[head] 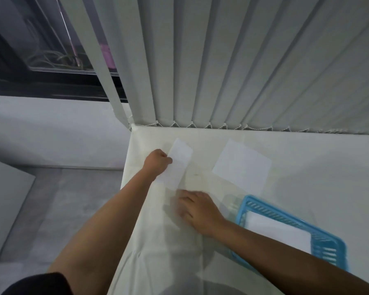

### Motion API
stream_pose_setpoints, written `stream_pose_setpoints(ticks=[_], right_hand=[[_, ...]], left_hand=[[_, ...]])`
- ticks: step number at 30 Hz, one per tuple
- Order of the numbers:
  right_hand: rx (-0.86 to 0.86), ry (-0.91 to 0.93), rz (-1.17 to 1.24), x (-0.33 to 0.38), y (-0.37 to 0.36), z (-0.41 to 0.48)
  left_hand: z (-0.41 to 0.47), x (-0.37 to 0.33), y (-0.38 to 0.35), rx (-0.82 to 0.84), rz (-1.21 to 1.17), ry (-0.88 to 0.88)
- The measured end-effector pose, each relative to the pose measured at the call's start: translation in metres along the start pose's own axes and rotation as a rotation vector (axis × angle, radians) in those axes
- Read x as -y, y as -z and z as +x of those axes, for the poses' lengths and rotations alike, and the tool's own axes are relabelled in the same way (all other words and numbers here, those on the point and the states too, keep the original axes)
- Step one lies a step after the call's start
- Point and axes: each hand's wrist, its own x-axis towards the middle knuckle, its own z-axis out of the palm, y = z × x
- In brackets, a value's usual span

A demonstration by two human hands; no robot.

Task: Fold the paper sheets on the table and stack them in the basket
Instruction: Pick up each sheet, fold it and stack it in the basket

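Right hand (197, 211) flat, left hand (158, 161) pinching paper (178, 165)

Long thin folded paper (177, 165) at left. Flat white sheet (242, 165) to its right. Blue basket (264, 204) nearer, white paper (279, 231) inside.

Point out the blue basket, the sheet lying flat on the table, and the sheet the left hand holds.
blue basket (271, 210): head view, slatted far wall.
flat sheet (242, 165): head view, sheet's middle.
held sheet (178, 165): head view, sheet's middle.
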Motion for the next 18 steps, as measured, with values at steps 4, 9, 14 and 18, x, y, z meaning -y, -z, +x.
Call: stream_pose_setpoints(ticks=[4,9,14,18], right_hand=[[-0.066,-0.478,0.666,0.014,0.018,-0.004],[-0.073,-0.642,1.393,0.028,0.039,-0.009],[-0.398,-0.645,1.581,0.023,0.061,-0.021],[-0.388,-0.61,1.317,0.007,0.073,-0.05]], left_hand=[[-0.024,-0.01,0.005,0.164,-0.562,0.036],[-0.07,-0.026,0.0,0.235,-0.886,-0.041],[-0.102,-0.02,-0.011,0.261,-0.911,-0.068],[-0.116,-0.013,-0.01,0.203,-0.953,-0.077]])
